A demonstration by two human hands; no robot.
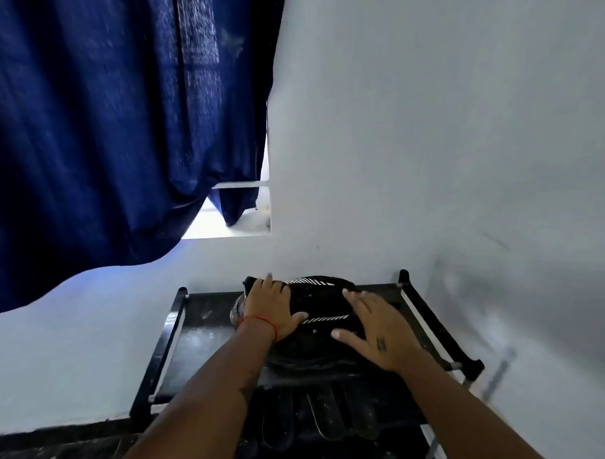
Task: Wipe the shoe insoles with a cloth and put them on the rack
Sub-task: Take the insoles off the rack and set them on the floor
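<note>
We lay both hands flat, fingers spread, on the shoes [317, 297] atop the rack [208, 335], left hand [271, 307] at their far-left end, right hand [376, 333] nearer us, their long axis running left-right.

A dark blue curtain [102, 133] (daylight below its hem) hangs beside a pale wall [427, 122].

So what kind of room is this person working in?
Probably a room corner in a home: a black shoe rack stands against a plain white wall, and a dark blue curtain hangs over a window. Both hands lie on black shoes.
</note>
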